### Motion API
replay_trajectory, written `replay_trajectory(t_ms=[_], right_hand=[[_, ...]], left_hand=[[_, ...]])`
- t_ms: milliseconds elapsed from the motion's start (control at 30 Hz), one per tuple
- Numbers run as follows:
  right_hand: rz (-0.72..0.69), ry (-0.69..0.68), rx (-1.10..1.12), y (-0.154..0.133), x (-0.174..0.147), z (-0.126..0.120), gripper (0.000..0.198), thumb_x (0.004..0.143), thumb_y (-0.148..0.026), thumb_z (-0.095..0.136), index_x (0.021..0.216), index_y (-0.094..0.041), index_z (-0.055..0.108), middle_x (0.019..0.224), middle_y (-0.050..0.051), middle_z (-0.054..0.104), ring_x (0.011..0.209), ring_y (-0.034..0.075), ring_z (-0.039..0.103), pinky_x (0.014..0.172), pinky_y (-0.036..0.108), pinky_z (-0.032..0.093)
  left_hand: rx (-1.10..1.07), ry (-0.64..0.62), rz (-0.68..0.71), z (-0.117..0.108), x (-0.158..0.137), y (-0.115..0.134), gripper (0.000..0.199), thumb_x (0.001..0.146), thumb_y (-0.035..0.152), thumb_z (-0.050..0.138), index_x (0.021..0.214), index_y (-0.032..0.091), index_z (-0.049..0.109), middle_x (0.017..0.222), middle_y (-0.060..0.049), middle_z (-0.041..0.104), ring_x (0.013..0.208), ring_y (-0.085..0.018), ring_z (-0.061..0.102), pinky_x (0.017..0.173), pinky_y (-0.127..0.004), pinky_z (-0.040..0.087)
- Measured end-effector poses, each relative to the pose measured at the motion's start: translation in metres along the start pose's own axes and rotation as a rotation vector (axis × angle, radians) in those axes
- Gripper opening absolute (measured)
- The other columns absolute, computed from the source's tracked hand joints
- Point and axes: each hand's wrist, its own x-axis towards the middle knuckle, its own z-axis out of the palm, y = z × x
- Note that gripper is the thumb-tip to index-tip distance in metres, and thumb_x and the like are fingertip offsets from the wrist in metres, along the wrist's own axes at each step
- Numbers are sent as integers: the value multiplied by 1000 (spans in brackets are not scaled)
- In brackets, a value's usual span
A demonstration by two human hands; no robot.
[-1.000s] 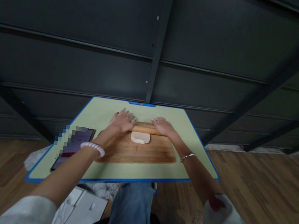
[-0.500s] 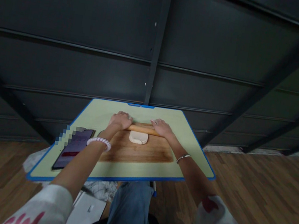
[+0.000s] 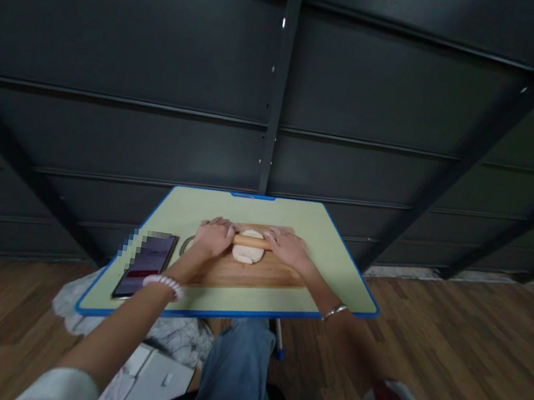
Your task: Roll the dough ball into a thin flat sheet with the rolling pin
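Note:
A wooden rolling pin [image 3: 253, 243] lies across the middle of a flat, pale piece of dough [image 3: 247, 254]. Dough shows both beyond the pin and on its near side. My left hand [image 3: 214, 235] is closed over the pin's left end, and my right hand [image 3: 287, 246] covers its right end, so both ends are hidden. Under the dough is a wooden cutting board [image 3: 245, 277], with a ring-shaped handle [image 3: 186, 245] beside my left hand.
A pale green folding table [image 3: 335, 284] with a blue edge carries the board. At its left lies a phone [image 3: 146, 269]. My knee [image 3: 236, 369] is under the near edge. A white box [image 3: 159, 384] sits low on the left; a dark panelled wall [image 3: 178, 153] stands behind.
Both hands have drawn the rolling pin toward me, from the dough's far edge onto its middle. The view has also shifted slightly.

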Motion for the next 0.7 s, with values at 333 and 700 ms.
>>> replay_trajectory(t_ms=[333,700], right_hand=[[-277,115,52,5,-50,10,38,88,-25,51,126,-21,50,125,5,57,111,20,53,97,33,38],[-42,191,396,-19,-46,16,49,88,-23,45,136,-22,34,126,10,55,110,23,54,92,36,41]], left_hand=[[-125,119,217,0,-55,-6,49,93,41,25,136,21,37,142,-7,43,134,-22,32,108,-43,25],[-690,403,28,17,-78,-16,75,81,46,54,140,20,16,144,-14,30,134,-23,31,109,-40,30]])
